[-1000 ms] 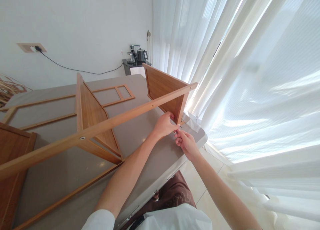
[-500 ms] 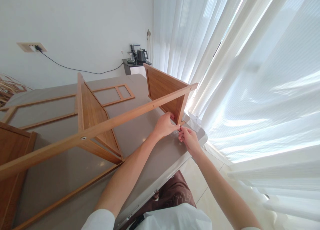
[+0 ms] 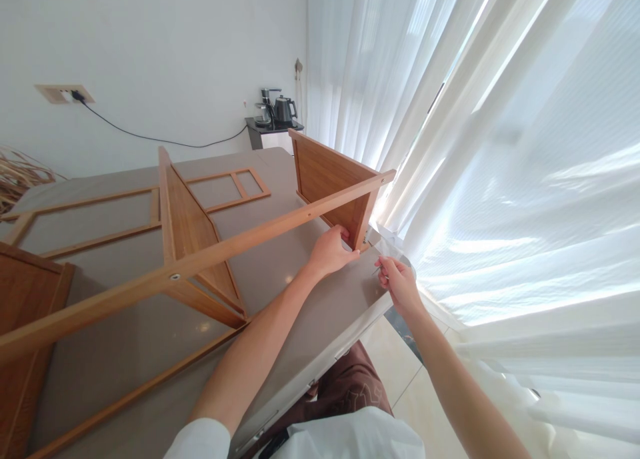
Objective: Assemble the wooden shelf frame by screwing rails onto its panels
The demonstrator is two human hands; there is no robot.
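Note:
A wooden shelf frame [image 3: 280, 229] lies on its side on the table, with upright panels joined to a long rail. My left hand [image 3: 333, 251] is closed around the lower edge of the end panel [image 3: 333, 172], thumb at its near corner. Small metal hardware [image 3: 365, 238] shows at that corner. To the right, apart from the panel, my right hand [image 3: 397, 282] pinches a thin metal tool [image 3: 376, 270] that looks like a hex key; the fingers cover most of it. The middle panel [image 3: 193, 219] stands farther left.
A loose wooden frame piece [image 3: 240, 184] lies flat on the grey table [image 3: 280, 352]. Clear plastic [image 3: 393, 242] rests at the table's right corner. White curtains [image 3: 525, 212] hang close on the right. A kettle [image 3: 284, 109] stands on a small cabinet behind.
My right hand has drawn away from the panel's corner, to the right and slightly down, with the thin tool in its fingers. My left hand stays at the panel.

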